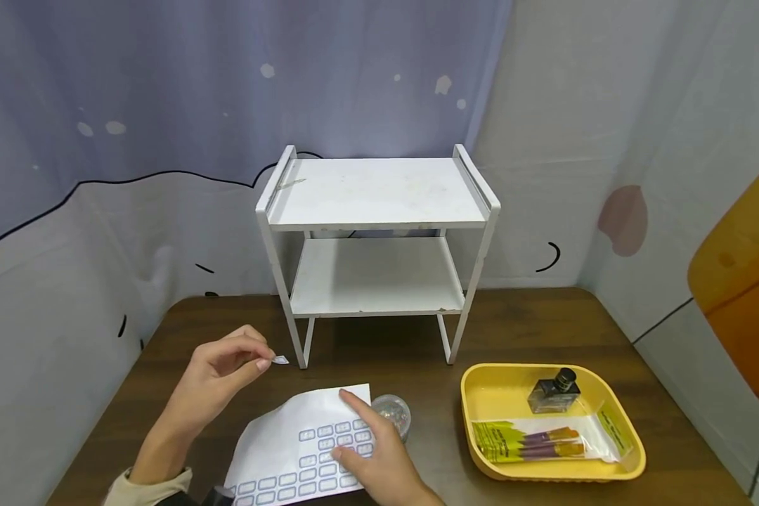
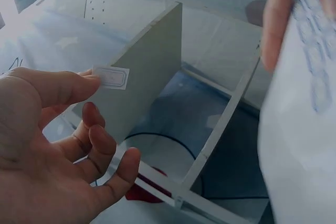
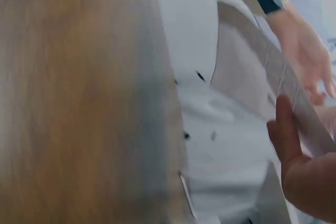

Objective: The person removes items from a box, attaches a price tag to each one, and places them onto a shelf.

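Note:
My left hand [image 1: 211,379] pinches a small white label sticker [image 2: 112,77] with a blue printed frame between thumb and forefinger. In the left wrist view the other fingers are bent loosely below it. My right hand [image 1: 386,457] grips a white sheet of labels [image 1: 278,429] near its right edge, the thumb lying over its face. Rows of blue-framed labels cover the lower and right parts of the sheet, while its upper left is bare backing. The sheet is slightly curled. In the right wrist view, fingers [image 3: 287,129] of the right hand lie against the sheet [image 3: 262,51].
A white two-tier shelf [image 1: 379,190] stands at the back of the brown table [image 1: 519,323]. A clear round container [image 1: 393,413] is just right of the sheet. At right, a yellow tray [image 1: 481,393] holds a dark glass bottle [image 1: 553,395] and a packet of brushes [image 1: 531,441].

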`<state>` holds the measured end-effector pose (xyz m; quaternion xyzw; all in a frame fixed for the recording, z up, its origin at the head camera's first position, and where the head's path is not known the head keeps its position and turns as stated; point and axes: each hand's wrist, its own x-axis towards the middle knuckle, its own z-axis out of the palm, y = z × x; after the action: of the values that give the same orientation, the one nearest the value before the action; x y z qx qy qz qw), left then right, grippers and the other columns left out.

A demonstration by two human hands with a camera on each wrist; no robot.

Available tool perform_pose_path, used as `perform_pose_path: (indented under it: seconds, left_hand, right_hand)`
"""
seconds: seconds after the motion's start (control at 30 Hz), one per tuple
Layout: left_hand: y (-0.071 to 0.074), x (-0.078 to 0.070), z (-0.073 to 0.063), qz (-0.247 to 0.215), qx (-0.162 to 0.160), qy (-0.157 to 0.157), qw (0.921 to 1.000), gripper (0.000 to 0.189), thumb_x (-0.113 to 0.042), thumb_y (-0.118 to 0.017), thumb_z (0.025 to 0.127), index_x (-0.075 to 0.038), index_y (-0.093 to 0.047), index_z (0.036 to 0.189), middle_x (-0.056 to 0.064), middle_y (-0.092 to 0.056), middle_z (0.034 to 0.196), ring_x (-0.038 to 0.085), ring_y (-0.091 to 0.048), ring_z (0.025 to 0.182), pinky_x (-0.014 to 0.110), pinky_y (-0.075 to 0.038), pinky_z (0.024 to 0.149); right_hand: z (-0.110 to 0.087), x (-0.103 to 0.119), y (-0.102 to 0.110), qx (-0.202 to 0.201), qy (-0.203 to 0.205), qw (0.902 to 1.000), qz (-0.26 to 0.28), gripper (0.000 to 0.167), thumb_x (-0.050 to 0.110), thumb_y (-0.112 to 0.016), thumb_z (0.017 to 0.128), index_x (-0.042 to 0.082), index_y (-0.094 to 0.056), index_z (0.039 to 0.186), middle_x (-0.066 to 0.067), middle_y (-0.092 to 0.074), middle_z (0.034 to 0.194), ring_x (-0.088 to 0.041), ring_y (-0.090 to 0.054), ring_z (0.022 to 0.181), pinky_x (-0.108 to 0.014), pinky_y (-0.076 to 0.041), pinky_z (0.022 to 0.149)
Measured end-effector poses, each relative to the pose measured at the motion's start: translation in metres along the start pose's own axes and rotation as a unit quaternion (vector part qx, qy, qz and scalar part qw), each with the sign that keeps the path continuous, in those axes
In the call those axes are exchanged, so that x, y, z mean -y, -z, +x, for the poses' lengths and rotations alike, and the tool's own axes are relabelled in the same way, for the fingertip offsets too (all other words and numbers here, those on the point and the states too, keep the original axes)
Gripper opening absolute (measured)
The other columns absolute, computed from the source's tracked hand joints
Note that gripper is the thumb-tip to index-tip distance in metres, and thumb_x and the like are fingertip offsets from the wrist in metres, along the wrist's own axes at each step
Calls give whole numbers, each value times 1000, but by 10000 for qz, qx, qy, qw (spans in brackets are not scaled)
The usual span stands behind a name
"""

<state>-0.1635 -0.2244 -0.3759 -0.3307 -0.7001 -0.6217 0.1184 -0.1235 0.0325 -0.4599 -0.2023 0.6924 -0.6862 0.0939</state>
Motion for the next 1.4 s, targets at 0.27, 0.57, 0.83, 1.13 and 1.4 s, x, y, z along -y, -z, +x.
perform_pose_path:
  seconds: [0.27, 0.57, 0.83, 1.13, 1.4]
  left_hand:
    - [6, 5, -5, 103, -91, 280, 9995, 24, 20, -57, 88, 3, -69, 99, -4, -62, 96, 9, -56, 91, 21, -47, 79]
    - [9, 18, -9, 162, -210, 498, 9984, 20, 17, -57, 90, 4, -70, 99, -4, -63, 95, 9, -57, 92, 21, -47, 79]
    - [11, 30, -10, 239, -208, 713, 9970, 15, 13, -59, 91, 5, -69, 100, -5, -63, 95, 8, -57, 92, 20, -48, 79]
    - [6, 38, -10, 78, -178, 728, 9972, 18, 13, -59, 91, 3, -70, 100, -6, -64, 95, 7, -58, 91, 21, -48, 79]
    - [-1, 46, -9, 20, -39, 735, 9973, 17, 13, -60, 90, 2, -70, 98, -6, -67, 94, 7, -60, 88, 21, -49, 77]
  right_hand:
    - [21, -31, -38, -209, -64, 9947, -1002, 73, -1, -77, 75, 0, -50, 143, -18, -63, 133, -11, -64, 107, -24, -46, 102]
    - [33, -48, -53, -194, -426, 9806, -1905, 76, 3, -84, 70, -2, -53, 139, -21, -61, 137, -33, -59, 125, -37, -45, 108]
    - [30, -42, -52, -47, -795, 9819, -1718, 90, 5, -88, 66, -2, -46, 145, -22, -60, 135, -28, -61, 117, -37, -45, 107]
    - [20, -20, -32, 406, -1013, 9845, -1376, 91, 6, -85, 73, -2, -37, 150, -30, -44, 148, -43, -60, 121, -38, -52, 100]
    - [5, 9, 3, 592, -331, 9872, -1440, 67, 9, -80, 81, 2, -52, 141, -24, -40, 152, -41, -50, 132, -33, -52, 100]
